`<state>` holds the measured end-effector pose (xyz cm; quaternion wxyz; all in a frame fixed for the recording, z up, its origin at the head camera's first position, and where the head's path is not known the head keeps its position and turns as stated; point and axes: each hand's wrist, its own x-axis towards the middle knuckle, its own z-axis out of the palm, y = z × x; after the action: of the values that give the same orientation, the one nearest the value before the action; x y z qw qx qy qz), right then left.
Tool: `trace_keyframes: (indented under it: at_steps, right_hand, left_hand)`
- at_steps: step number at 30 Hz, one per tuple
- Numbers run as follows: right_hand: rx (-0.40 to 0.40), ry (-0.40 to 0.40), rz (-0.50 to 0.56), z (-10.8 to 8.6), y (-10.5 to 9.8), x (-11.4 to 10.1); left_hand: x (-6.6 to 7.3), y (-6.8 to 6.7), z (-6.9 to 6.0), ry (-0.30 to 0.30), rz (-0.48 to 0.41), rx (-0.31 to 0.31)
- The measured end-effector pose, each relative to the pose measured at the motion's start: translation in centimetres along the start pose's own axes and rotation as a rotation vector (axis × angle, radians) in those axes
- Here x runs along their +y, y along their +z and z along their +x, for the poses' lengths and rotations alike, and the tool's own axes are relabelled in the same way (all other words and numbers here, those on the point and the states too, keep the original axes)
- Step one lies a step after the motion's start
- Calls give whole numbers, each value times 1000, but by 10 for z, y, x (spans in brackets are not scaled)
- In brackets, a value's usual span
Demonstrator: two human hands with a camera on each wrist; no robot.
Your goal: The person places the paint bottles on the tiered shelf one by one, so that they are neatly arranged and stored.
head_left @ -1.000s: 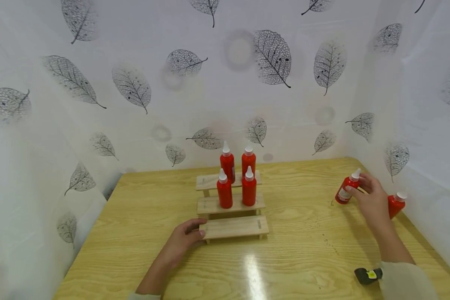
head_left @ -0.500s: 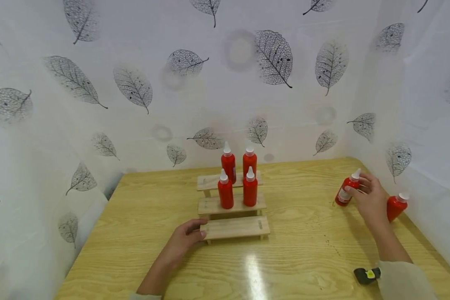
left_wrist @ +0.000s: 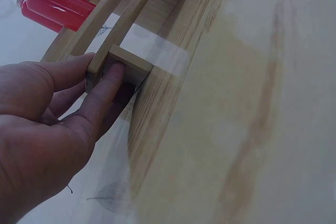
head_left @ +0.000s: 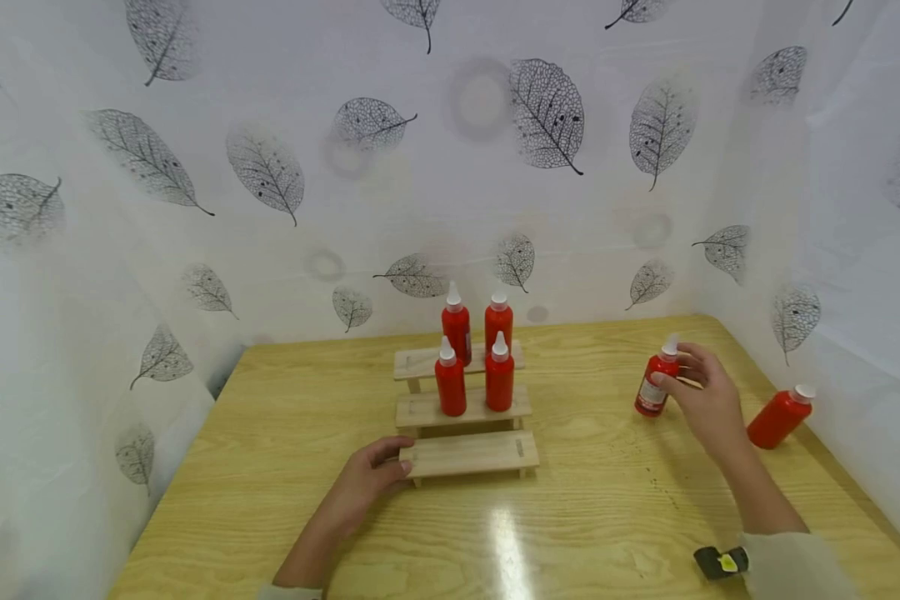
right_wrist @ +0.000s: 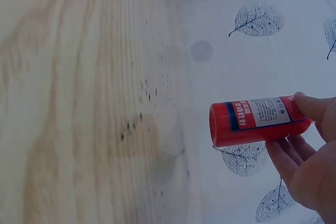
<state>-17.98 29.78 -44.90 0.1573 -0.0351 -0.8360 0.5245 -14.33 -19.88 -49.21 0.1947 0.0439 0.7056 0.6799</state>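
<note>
My right hand (head_left: pixel 708 408) grips a red squeeze bottle (head_left: pixel 651 398) with a white pointed cap. Its label and bare base show in the right wrist view, and the bottle appears raised off the table. At the lowest step of a three-tier wooden stand (head_left: pixel 468 454), my left hand (head_left: pixel 363 479) pinches the left end. The left wrist view shows the fingers (left_wrist: pixel 107 90) against the underside of that step (left_wrist: pixel 131 59). Two similar bottles stand on the middle step, among them the right one (head_left: pixel 499 379). Two more stand on the top step, including the left one (head_left: pixel 456 329).
Another red bottle (head_left: pixel 778 418) with a white cap leans or lies at the table's right edge. A black strap with a yellow patch (head_left: pixel 722 562) is by the right sleeve. A white leaf-patterned sheet (head_left: pixel 435 192) encloses the wooden table (head_left: pixel 285 408).
My right hand has carried its bottle leftward, uncovering more of the bottle at the right edge. The left hand and the stand have stayed in place.
</note>
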Motion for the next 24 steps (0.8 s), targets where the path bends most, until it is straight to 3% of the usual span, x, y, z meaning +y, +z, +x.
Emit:
trace_keyframes:
  at_steps: [10,24]
  right_hand:
    - [-87,-124,23,-22,33,-36]
    - [-280,-147,167,-51,83,-79]
  left_hand:
    - [-1,-1,1,-3,-3,10]
    - [-1,-1,1,4,17,18]
